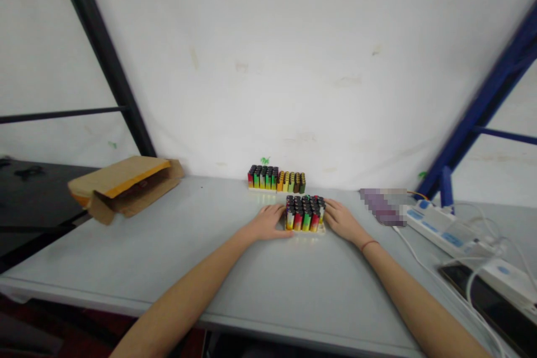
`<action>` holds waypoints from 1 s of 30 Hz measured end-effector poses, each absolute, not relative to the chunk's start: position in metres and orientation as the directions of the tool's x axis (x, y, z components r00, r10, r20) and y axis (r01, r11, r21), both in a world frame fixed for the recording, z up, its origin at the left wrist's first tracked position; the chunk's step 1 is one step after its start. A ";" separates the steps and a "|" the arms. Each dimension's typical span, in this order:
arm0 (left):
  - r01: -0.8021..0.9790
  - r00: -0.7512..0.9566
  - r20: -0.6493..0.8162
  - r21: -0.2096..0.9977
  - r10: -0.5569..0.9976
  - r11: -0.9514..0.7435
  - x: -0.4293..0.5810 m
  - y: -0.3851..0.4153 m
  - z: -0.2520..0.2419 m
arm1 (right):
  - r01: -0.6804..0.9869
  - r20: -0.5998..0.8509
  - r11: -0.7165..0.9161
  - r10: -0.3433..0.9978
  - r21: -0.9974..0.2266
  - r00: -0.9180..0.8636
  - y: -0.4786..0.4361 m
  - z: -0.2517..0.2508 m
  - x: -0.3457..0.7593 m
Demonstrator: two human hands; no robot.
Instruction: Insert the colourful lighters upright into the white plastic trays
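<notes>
A white tray (319, 230) packed with upright colourful lighters (306, 218) with black tops stands on the grey table. My left hand (268, 222) holds the tray's left side, its thumb along the front corner. On the right side my right hand (342, 219) rests against the tray, its fingertips partly hidden behind the lighters. Just behind, near the wall, are two more blocks of upright lighters: one with black tops (263, 178), one with yellow and brown bodies (291, 182).
An open cardboard box (126, 184) lies at the table's left end. At the right are a white power strip (444, 235) with cables, a dark phone (486, 296) and a blurred purple item (381, 207). A wall (268, 67) rises behind the table (210, 268).
</notes>
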State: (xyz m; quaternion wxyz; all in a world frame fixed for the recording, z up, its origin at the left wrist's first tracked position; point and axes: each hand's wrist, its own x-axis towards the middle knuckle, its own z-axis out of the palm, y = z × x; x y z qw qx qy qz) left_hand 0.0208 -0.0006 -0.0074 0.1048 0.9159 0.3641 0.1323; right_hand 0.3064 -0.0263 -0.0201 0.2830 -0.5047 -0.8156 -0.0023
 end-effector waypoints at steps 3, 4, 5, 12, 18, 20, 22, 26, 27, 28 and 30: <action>0.636 0.703 0.168 0.288 0.691 -0.716 0.020 0.000 -0.007 | 0.878 0.360 0.423 0.873 -0.222 -0.329 -0.028 -0.016 0.301; 0.635 0.702 0.171 0.290 0.691 -0.716 0.020 0.000 -0.008 | 0.904 0.335 0.368 0.898 -0.216 -0.285 -0.030 -0.014 0.300; 0.633 0.702 0.173 0.293 0.690 -0.717 0.020 0.000 -0.008 | 0.931 0.311 0.301 0.922 -0.208 -0.229 -0.032 -0.011 0.301; 0.640 0.697 0.169 0.293 0.697 -0.711 0.020 0.001 -0.009 | 0.996 0.267 -0.023 0.963 -0.083 0.044 -0.034 -0.004 0.312; 0.629 0.707 0.172 0.290 0.686 -0.721 0.020 0.001 -0.009 | 0.997 0.257 -0.074 0.963 -0.031 0.079 -0.032 -0.010 0.307; 0.635 0.703 0.169 0.288 0.690 -0.717 0.020 0.001 -0.008 | 0.998 0.264 -0.055 0.963 -0.026 0.060 -0.033 -0.011 0.305; 0.638 0.702 0.168 0.283 0.692 -0.716 0.020 0.000 -0.008 | 0.995 0.289 -0.041 0.955 -0.090 0.065 -0.034 -0.009 0.303; 0.634 0.705 0.173 0.281 0.688 -0.721 0.020 0.000 -0.008 | 0.946 0.399 0.023 0.910 -0.322 0.114 -0.037 -0.004 0.298; 0.633 0.707 0.174 0.280 0.686 -0.722 0.019 0.000 -0.008 | 0.926 0.428 0.052 0.895 -0.375 0.123 -0.038 -0.003 0.296; 0.633 0.707 0.175 0.277 0.686 -0.723 0.019 0.001 -0.009 | 0.902 0.453 0.082 0.882 -0.424 0.133 -0.039 -0.003 0.294; 0.637 0.705 0.175 0.271 0.688 -0.722 0.019 0.001 -0.009 | 0.841 0.484 0.150 0.863 -0.520 0.145 -0.040 -0.003 0.290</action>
